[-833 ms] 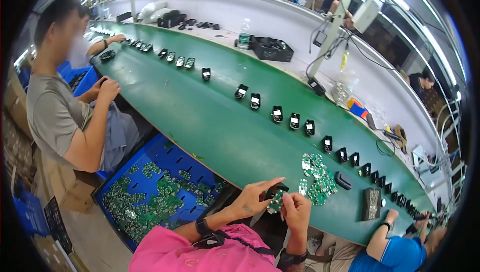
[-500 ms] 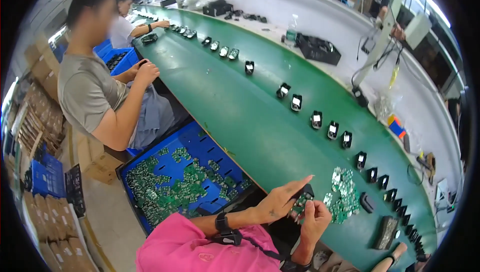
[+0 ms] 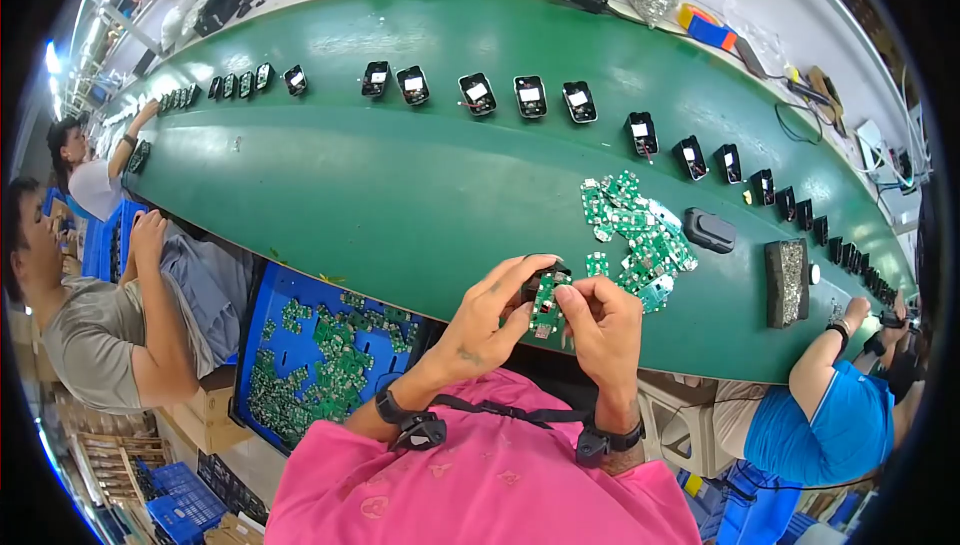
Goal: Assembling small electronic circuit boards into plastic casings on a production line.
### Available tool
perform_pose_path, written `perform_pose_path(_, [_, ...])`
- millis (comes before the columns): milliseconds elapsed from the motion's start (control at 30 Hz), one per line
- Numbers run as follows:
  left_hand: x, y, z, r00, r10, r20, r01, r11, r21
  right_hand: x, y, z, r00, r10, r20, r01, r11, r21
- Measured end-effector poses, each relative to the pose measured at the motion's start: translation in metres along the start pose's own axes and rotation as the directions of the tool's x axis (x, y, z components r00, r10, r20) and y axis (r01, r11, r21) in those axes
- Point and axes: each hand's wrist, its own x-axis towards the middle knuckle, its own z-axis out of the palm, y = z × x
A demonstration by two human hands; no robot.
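At the near edge of the green work surface, my left hand point(image 3: 482, 323) is closed around a small black plastic housing point(image 3: 533, 286), mostly hidden by the fingers. My right hand point(image 3: 606, 327) pinches a green circuit board point(image 3: 546, 297) between thumb and fingers, against the housing. Whether the board sits inside it, I cannot tell. Just beyond my right hand lies a loose pile of green circuit boards point(image 3: 640, 235). A black oblong case point(image 3: 709, 231) rests to the right of that pile.
Open black housings point(image 3: 529, 97) with white labels stand in a long row along the far side. A dark block point(image 3: 787, 283) lies at right. Below the table's left edge is a blue bin point(image 3: 262, 320) of boards. Co-workers sit left point(image 3: 100, 335) and right point(image 3: 820, 425).
The view has turned, so the row of housings now runs across the top and a co-worker in blue shows at right. My hands remain together on the board and housing.
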Motion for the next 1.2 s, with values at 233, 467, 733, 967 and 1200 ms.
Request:
perform_pose_path(233, [0.001, 0.003, 0.000, 0.995, -0.094, 0.036, 0.099, 0.967, -0.234, 0.010, 0.000, 0.005, 0.994, -0.108, 0.019, 0.109, 0.990, -0.090])
perform_pose_path(467, [0.005, 0.004, 0.002, 0.985, -0.175, 0.014, 0.173, 0.960, -0.218, 0.012, 0.015, 0.010, 0.986, -0.138, -0.091, 0.128, 0.986, -0.110])
perform_pose_path(733, [0.011, 0.009, -0.005, 0.940, -0.276, 0.201, 0.330, 0.885, -0.328, 0.010, 0.016, 0.008, 0.923, -0.363, -0.131, 0.323, 0.912, -0.253])
perform_pose_path(967, [0.010, 0.008, 0.001, 0.940, -0.300, 0.164, 0.338, 0.887, -0.314, 0.006, 0.019, 0.014, 0.923, -0.361, -0.132, 0.310, 0.902, -0.299])
perform_pose_path(1200, [0.010, 0.004, 0.009, 0.966, -0.258, 0.024, 0.258, 0.951, -0.172, 0.006, 0.025, 0.023, 0.964, -0.245, -0.105, 0.221, 0.954, -0.202])
